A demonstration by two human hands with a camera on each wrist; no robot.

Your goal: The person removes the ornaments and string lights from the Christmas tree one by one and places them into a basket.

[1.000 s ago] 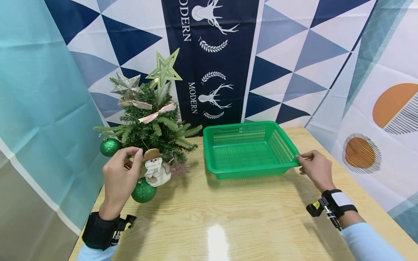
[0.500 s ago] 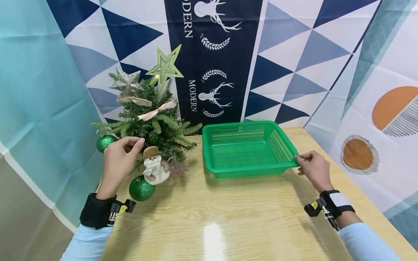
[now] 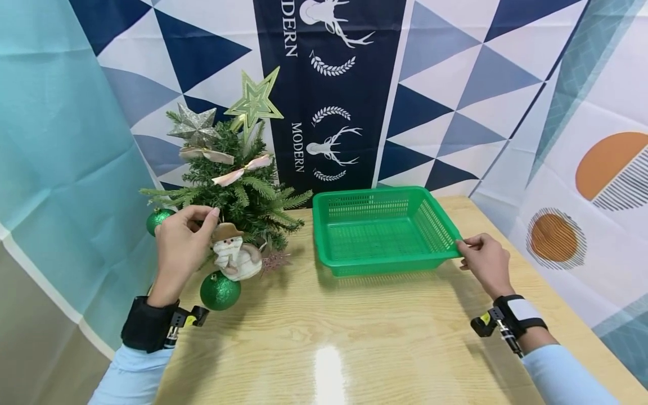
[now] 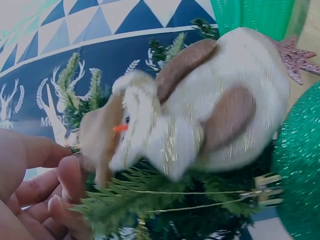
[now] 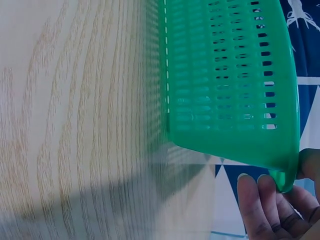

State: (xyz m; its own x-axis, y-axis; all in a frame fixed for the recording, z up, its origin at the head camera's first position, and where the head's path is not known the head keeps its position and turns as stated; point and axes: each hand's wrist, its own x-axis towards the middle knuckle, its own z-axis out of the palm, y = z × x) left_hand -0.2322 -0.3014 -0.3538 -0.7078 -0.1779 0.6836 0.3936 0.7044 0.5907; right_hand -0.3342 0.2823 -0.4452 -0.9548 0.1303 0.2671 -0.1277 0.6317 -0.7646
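Observation:
My left hand (image 3: 183, 247) pinches the snowman ornament (image 3: 240, 262) just above its tan hat, at the front of a small Christmas tree (image 3: 238, 208). In the left wrist view the snowman ornament (image 4: 225, 100) has a cream body, brown arms and an orange nose; the fingertips (image 4: 70, 172) meet by the hat, and whatever they grip there is too small to make out. My right hand (image 3: 485, 263) holds the front right corner of a green plastic basket (image 3: 387, 263), thumb over the rim and fingers below, as the right wrist view shows on the basket wall (image 5: 220, 90).
Green glitter balls (image 3: 220, 291) hang low on the tree, one partly behind my left hand. A pink glitter ornament (image 3: 275, 260), bows (image 3: 243, 170), a silver star (image 3: 196, 125) and a gold star (image 3: 255, 102) also decorate it. Patterned cloth stands behind the wooden table (image 3: 324, 332).
My left hand has risen slightly and shifted left. The snowman ornament has tilted, its head now further left. My right hand still holds the basket corner, and the basket stays in place.

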